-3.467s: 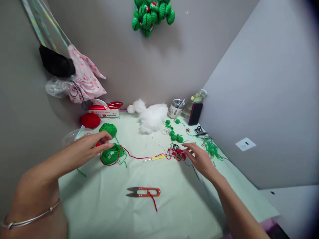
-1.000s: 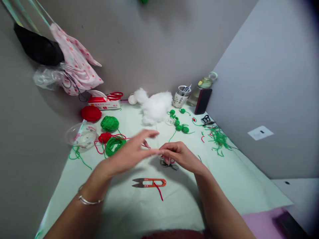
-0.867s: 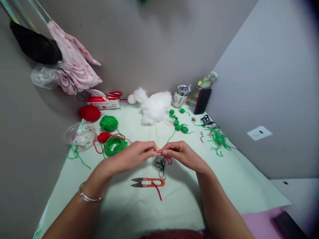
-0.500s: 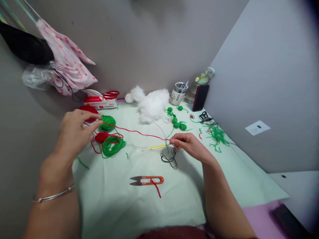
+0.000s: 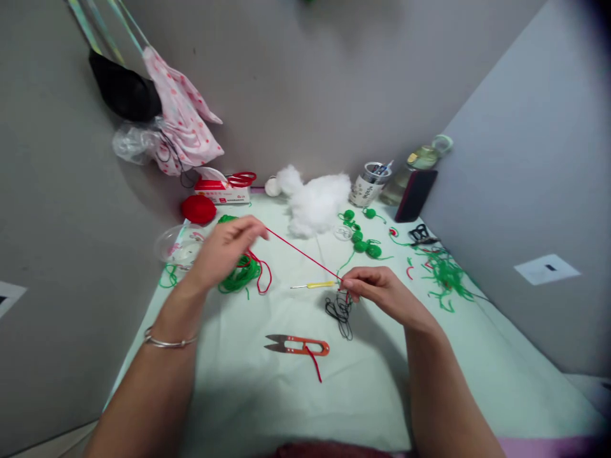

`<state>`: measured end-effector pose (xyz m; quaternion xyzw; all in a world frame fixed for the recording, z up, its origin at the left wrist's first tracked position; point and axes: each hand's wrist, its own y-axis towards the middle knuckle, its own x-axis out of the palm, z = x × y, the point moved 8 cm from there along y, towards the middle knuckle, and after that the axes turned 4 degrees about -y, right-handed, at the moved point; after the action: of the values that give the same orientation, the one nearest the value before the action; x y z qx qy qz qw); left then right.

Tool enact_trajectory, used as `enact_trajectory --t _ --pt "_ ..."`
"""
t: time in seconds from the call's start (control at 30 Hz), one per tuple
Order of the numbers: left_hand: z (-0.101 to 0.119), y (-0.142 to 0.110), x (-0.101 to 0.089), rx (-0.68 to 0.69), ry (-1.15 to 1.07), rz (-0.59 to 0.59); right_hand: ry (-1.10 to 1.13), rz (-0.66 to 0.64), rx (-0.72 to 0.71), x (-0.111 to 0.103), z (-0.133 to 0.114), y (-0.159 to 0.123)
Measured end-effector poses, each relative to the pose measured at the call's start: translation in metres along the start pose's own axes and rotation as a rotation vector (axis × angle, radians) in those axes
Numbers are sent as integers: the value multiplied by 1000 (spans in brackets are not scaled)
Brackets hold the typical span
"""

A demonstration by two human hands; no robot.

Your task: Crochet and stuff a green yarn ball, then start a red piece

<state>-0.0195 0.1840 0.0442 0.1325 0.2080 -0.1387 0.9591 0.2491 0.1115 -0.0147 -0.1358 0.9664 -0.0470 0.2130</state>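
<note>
"Where is the yarn on your feed?"

"I have a strand of thin red yarn (image 5: pixel 304 254) stretched straight between the two hands, above the pale green, cloth-covered desk (image 5: pixel 238 394). It slopes down from left to right."

"And the left side?"

"I see the left grip (image 5: pixel 226 251) with its fingers bent in, pinching the strand's upper end. Below it, partly hidden by the hand, lies a coil of bright green yarn (image 5: pixel 242 275), a loose loop of red yarn (image 5: pixel 270 278) beside it."

"The right?"

"I read the right grip (image 5: pixel 382 291) as closed, thumb and forefinger on the strand's lower end. A tangle of thin black cord (image 5: pixel 340 313) is right under it; I can't tell from here whether those fingers hold that too."

"Anything close by?"

"A yellow-handled metal crochet hook (image 5: pixel 321 285) lies just left of the right grip. Nearer my camera I get orange-handled, dark-bladed thread snips (image 5: pixel 321 346), blades to the left, a short red yarn piece (image 5: pixel 316 367) across the handle."

"Farther back?"

"Fluffy white stuffing (image 5: pixel 319 205), with small green crocheted balls (image 5: pixel 373 251) to its right."
</note>
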Motion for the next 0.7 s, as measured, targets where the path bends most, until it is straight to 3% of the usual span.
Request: enact_trajectory --t 0.07,0.13,0.2,0.27,0.33,0.43,0.47,0.5,0.53,0.6,0.7 --pt "-8 -1 -46 15 90 327 -9 27 11 -5 3 1" --pt "-17 1 -61 20 120 397 -1 69 21 -10 5 1" --pt "-21 4 -55 32 171 378 48 96 28 -13 6 1" --pt "-13 4 -33 79 224 358 103 92 32 -11 7 2" --pt "2 0 8 142 200 258 132 60 31 -3 7 3" --pt "20 -11 95 141 -89 -216 145 -23 17 13 7 4" --pt "24 -18 119 135 -119 -390 148 -52 13 17 6 4" --pt "25 -21 129 132 -115 -464 139 -70 9 19 6 4" --pt "21 -21 129 112 -96 -468 117 -75 5 19 6 4" --pt "10 -11 103 89 -60 -357 52 -49 -3 13 7 4" --pt "-11 7 30 56 -15 -37 -50 26 0 -4 12 5"
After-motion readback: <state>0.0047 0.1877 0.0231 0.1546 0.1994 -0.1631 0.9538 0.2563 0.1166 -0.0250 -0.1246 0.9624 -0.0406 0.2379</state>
